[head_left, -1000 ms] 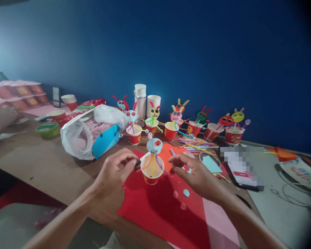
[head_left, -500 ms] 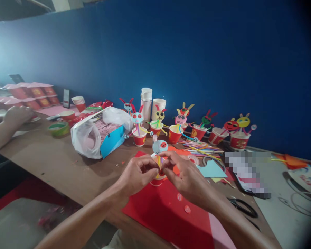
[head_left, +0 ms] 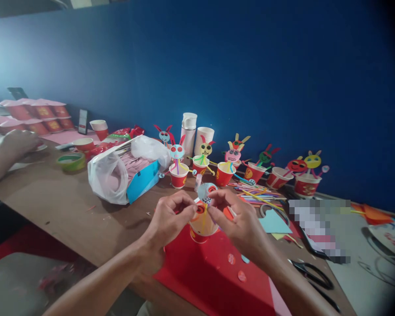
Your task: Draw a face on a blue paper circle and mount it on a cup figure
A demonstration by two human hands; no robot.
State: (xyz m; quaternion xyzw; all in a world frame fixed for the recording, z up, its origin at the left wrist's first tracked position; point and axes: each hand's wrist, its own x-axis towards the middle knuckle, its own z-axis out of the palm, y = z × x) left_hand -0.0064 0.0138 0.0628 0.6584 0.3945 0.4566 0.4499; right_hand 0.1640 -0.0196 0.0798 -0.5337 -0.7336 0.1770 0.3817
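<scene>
Red sheet [head_left: 213, 272] laid flat along the near side of the table [head_left: 69, 197]. Scissors [head_left: 328, 284] left to the right, loose paper discs [head_left: 242, 276] scattered on the red.

Left hand [head_left: 171, 217]: thumb and fingertips brought together, eye disc [head_left: 200, 209] pinched at its edge. Right hand [head_left: 239, 217]: thumb and index curved, held just opposite; whether anything is gripped there can't be told, the tips being small and blurred against the straws.

Eye disc is held over the mouth of the paper cup [head_left: 199, 237], in front of the blue head [head_left: 204, 192]. Orange-red, dark centre. Should be handled as near-weightless, thin, easily creased; best taken by the rim between two fingertips, drawn face left untouched.

Paper cup: judged light, soft-walled, easily tipped or dented. Best steadied low, near the base. Blue head is carried on the yellow straw [head_left: 204, 221] and others; springy support expected, so backing from behind the head is advised if pressed.

Beyond: straw pile [head_left: 263, 193] heaped right, plastic bag [head_left: 107, 175] set left, then finished-looking cup figures [head_left: 225, 173] lined up before the blue wall [head_left: 250, 66].
</scene>
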